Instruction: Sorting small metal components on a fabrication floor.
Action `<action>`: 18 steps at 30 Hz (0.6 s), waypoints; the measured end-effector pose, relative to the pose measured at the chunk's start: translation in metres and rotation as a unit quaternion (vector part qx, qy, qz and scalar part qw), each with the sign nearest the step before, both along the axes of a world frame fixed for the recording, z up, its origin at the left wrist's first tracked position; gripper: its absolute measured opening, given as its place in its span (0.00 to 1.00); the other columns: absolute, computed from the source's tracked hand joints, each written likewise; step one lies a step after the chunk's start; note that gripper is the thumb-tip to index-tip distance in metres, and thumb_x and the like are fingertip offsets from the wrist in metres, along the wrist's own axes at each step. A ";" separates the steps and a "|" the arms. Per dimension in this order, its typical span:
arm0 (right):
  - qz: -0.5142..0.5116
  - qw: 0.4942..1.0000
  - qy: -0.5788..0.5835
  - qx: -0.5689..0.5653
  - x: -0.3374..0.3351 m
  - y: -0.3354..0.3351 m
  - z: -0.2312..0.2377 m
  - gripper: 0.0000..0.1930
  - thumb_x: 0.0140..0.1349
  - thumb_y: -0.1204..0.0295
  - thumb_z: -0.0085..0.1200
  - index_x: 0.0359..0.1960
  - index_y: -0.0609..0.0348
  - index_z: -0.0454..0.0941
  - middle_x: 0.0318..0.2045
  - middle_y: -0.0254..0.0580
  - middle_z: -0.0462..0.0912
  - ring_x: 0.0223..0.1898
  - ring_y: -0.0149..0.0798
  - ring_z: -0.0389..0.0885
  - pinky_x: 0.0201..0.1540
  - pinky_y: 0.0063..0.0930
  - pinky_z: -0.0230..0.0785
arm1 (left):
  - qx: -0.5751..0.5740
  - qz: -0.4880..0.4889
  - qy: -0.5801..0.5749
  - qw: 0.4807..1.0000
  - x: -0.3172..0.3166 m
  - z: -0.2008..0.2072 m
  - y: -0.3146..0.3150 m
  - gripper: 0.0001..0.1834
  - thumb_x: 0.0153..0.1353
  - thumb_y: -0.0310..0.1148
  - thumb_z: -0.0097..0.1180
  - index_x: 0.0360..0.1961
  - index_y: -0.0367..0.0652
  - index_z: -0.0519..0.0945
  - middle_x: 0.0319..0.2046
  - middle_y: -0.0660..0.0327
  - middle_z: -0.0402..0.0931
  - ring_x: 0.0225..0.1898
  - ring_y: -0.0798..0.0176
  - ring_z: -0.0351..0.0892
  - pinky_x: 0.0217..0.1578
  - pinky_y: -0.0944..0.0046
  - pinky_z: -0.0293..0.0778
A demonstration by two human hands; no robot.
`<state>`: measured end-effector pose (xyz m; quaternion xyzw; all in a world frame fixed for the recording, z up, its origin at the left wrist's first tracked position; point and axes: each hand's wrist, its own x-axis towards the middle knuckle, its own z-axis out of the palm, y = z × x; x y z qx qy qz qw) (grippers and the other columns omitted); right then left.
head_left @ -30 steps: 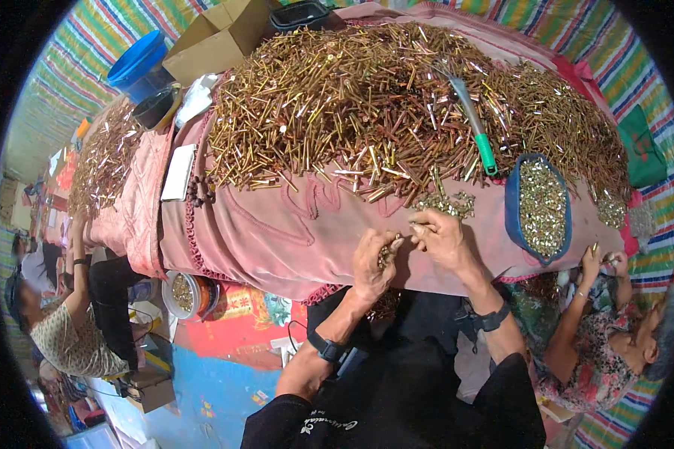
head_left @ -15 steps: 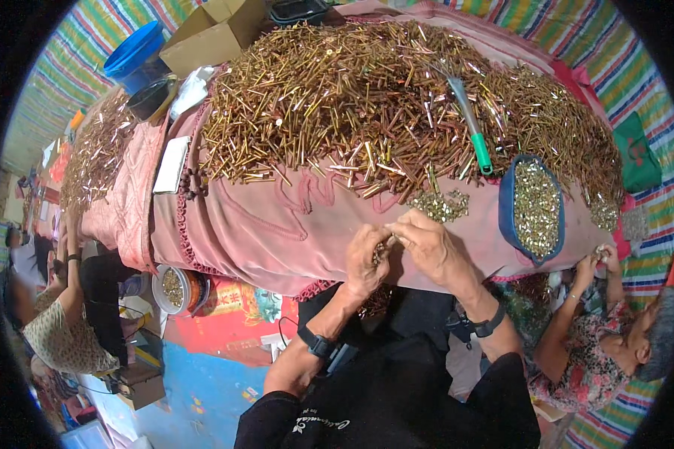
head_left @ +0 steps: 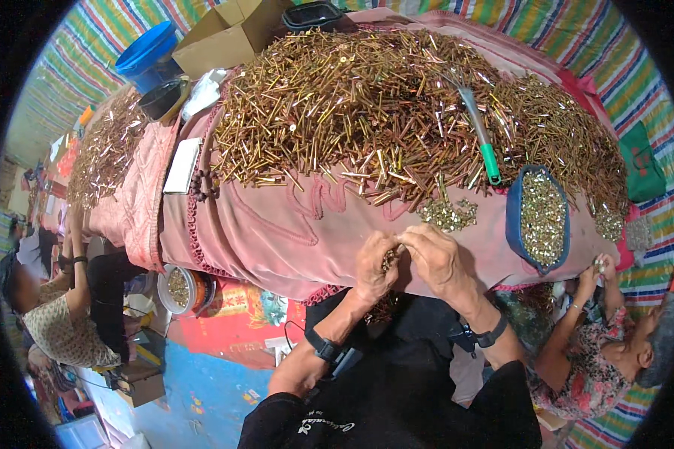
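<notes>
Over the near edge of the pink cloth (head_left: 269, 224), my two hands meet fingertip to fingertip. My left hand (head_left: 374, 268) is closed around a few small metal pieces (head_left: 388, 260), partly hidden by its curled fingers. Beside it, my right hand (head_left: 434, 258) is pinched shut against the left fingertips; whatever lies between them is too small to name. Just beyond my right hand is a small heap of short, shiny metal pieces (head_left: 448, 215). Farther off spreads a large mound of thin brass-coloured metal tubes (head_left: 337, 112).
A blue tub (head_left: 514, 221) full of small metal pieces stands to the right. A green-handled brush-like tool (head_left: 490, 161) lies on the mound. Far left are a blue bucket (head_left: 146, 63), a black bowl (head_left: 159, 101) and a cardboard box (head_left: 221, 45). Co-workers sit on both sides.
The whole view has shifted slightly, moving the scene a little to the right. Both hands stay together with small finger movements. At the left, a co-worker's head has come further into view.
</notes>
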<state>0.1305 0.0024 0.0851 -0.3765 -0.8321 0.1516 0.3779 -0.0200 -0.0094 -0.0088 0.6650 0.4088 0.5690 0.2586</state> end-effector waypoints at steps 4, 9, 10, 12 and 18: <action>0.003 1.000 0.000 0.010 -0.001 0.001 -0.001 0.13 0.53 0.88 0.56 0.41 0.67 0.79 0.36 0.51 0.81 0.39 0.51 0.83 0.41 0.39 0.77 | 0.023 0.002 -0.019 1.000 0.000 -0.003 0.001 0.15 0.53 0.18 0.55 0.43 0.38 0.79 0.32 0.53 0.74 0.32 0.51 0.76 0.33 0.60 0.72; -0.004 0.997 0.062 -0.047 0.001 0.000 -0.012 0.11 0.54 0.85 0.58 0.40 0.64 0.81 0.38 0.49 0.82 0.40 0.51 0.83 0.43 0.38 0.76 | -0.003 -0.004 -0.006 1.000 0.000 -0.012 -0.001 0.16 0.52 0.18 0.54 0.44 0.37 0.79 0.37 0.54 0.76 0.36 0.52 0.78 0.36 0.60 0.74; -0.003 0.997 0.063 -0.045 0.000 -0.001 -0.013 0.11 0.54 0.85 0.58 0.40 0.64 0.81 0.38 0.49 0.82 0.40 0.51 0.83 0.43 0.38 0.76 | -0.006 -0.017 -0.003 1.000 -0.004 -0.012 -0.002 0.16 0.51 0.17 0.55 0.44 0.37 0.79 0.38 0.53 0.77 0.37 0.52 0.79 0.37 0.60 0.75; -0.024 0.998 0.041 -0.040 -0.002 -0.001 -0.013 0.09 0.55 0.84 0.60 0.38 0.63 0.81 0.37 0.48 0.82 0.40 0.50 0.83 0.42 0.37 0.76 | 0.002 -0.010 -0.011 1.000 -0.002 -0.013 0.000 0.17 0.51 0.17 0.56 0.44 0.37 0.79 0.39 0.52 0.77 0.37 0.52 0.80 0.38 0.60 0.75; -0.028 0.998 0.038 -0.028 0.001 0.002 -0.014 0.10 0.53 0.83 0.63 0.37 0.63 0.81 0.34 0.46 0.82 0.34 0.45 0.84 0.37 0.34 0.78 | 0.013 -0.025 -0.015 0.999 -0.003 -0.003 0.002 0.17 0.51 0.16 0.56 0.44 0.37 0.79 0.39 0.50 0.78 0.39 0.50 0.80 0.39 0.59 0.76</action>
